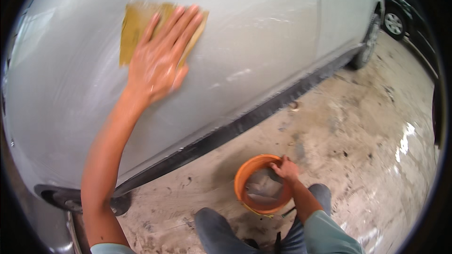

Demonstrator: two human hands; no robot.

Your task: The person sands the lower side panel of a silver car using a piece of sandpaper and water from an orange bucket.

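Observation:
My left hand presses a yellowish sheet of sandpaper against the wet, pale grey side panel of a car. Its fingers lie stretched over the sheet, and the thumb rests beside the sheet's lower right edge. Low on the right, my right hand grips the rim of an orange bucket, thumb over the inside. Cloudy greyish water shows in the bucket, which sits between my knees.
A dark sill strip runs along the car's lower edge, with wheels at its far right end. Stained concrete floor lies below. Another dark vehicle stands at the upper right. My knees are close to the bucket.

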